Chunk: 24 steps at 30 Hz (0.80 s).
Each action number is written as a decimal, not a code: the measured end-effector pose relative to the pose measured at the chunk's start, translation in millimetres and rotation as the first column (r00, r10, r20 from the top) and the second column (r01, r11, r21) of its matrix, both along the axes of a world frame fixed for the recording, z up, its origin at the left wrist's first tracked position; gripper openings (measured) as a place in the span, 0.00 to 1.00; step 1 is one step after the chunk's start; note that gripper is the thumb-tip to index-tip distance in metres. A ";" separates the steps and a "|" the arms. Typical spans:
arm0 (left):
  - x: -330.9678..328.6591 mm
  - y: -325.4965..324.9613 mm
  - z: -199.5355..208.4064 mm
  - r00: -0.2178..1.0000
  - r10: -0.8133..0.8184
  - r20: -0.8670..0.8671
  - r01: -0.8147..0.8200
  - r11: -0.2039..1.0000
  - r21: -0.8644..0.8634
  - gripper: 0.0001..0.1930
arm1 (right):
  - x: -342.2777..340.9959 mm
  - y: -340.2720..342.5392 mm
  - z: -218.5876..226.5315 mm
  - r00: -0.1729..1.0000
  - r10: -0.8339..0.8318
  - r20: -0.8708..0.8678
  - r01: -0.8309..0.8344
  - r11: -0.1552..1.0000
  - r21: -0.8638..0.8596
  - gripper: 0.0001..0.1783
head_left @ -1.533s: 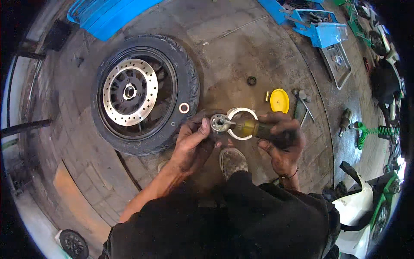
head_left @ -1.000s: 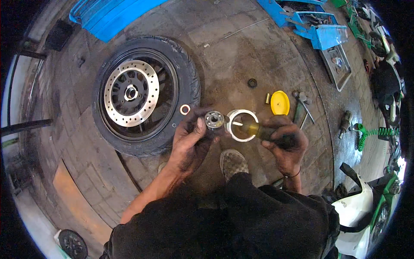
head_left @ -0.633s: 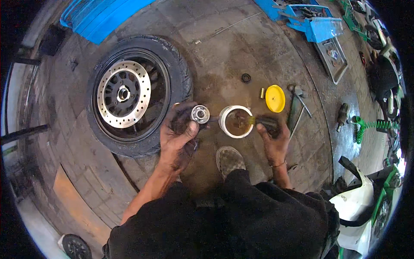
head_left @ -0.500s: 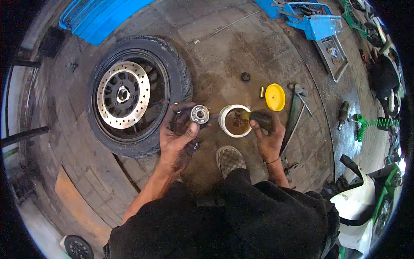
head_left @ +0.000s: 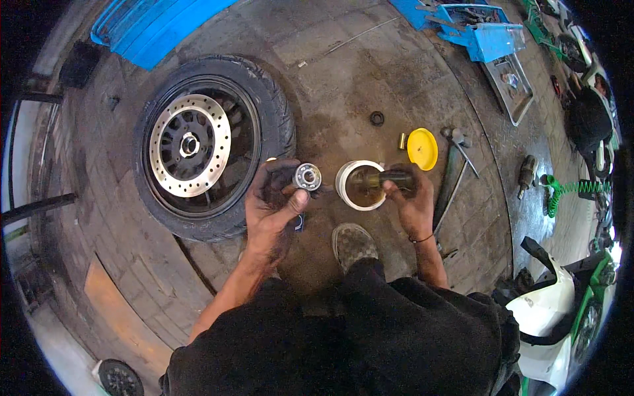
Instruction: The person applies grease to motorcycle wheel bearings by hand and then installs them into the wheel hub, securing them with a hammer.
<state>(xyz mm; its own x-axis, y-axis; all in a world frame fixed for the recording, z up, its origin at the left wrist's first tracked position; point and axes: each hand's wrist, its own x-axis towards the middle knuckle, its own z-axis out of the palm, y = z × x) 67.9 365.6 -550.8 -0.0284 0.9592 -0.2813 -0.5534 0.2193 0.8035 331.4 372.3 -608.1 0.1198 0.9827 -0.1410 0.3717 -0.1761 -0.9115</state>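
Observation:
My left hand point(head_left: 272, 198) is closed on a ball bearing point(head_left: 307, 177), its round face with the balls turned up and the thumb at its near edge. Blackened grime covers the fingers. To the right, my right hand point(head_left: 411, 204) grips a dark-handled tool point(head_left: 396, 177), whose yellowish-brown end reaches over the white tub point(head_left: 343, 191). Brown grease-like stuff lies inside that tub. I cannot make out the exact kind of the tool. A yellow lid point(head_left: 422, 149) rests on the floor beyond my right hand, beside a small brass-coloured cylinder point(head_left: 402, 141).
A motorcycle wheel point(head_left: 277, 125) with a brake disc point(head_left: 221, 142) lies flat at the left. Past the tub is a black ring point(head_left: 376, 118). A hammer point(head_left: 456, 138) lies at the right, with a blue toolbox point(head_left: 489, 41) and metal tray point(head_left: 522, 102) farther off. My shoe point(head_left: 354, 245) stands below the tub.
The right hand has shifted slightly and tilted the tool, so its yellowish end reaches farther left over the tub. The left hand still holds the bearing, turned a little.

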 end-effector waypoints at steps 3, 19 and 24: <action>-0.6 -0.9 -2.7 1.000 0.001 -0.004 0.000 1.000 0.027 0.23 | 3.2 2.8 14.0 0.987 -0.089 -0.133 0.077 0.992 -0.096 0.17; 13.9 -1.5 1.1 0.872 -0.046 -0.487 0.138 0.978 0.154 0.29 | -39.8 4.0 113.1 0.830 -0.067 -0.554 0.024 0.996 -0.084 0.21; 16.0 -1.3 1.2 0.804 0.070 -0.590 0.135 0.945 0.296 0.28 | -43.8 0.7 109.8 0.864 -0.025 -0.503 -0.024 0.996 -0.091 0.21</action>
